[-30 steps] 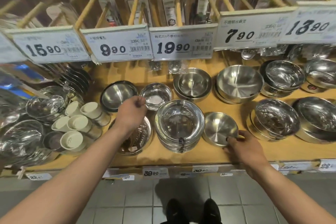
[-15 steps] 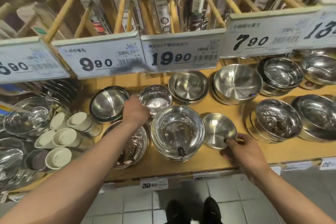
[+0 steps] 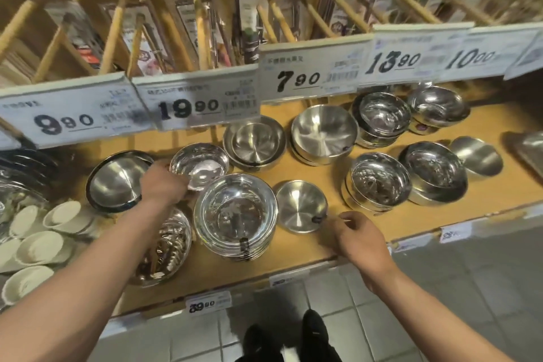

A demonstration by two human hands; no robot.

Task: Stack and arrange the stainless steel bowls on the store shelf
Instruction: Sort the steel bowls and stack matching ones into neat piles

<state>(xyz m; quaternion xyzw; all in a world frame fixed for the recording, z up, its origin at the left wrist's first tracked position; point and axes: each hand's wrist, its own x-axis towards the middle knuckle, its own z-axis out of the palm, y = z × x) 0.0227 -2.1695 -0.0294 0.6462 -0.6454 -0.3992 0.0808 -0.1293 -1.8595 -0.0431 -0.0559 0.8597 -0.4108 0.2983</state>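
Risk first: my left hand grips the near rim of the small polished bowl, which sits between the dark-rimmed bowl at its nine o'clock and the tall stack of plates at its five o'clock; lifting it carelessly could knock either, and the stack looks liable to slide. My right hand hangs with loosely curled fingers, holding nothing, just beside the matte bowl at its five o'clock; whether it touches the rim I cannot tell. The bowls are smooth, reflective steel, likely slippery, spread singly and in short stacks across the wooden shelf.
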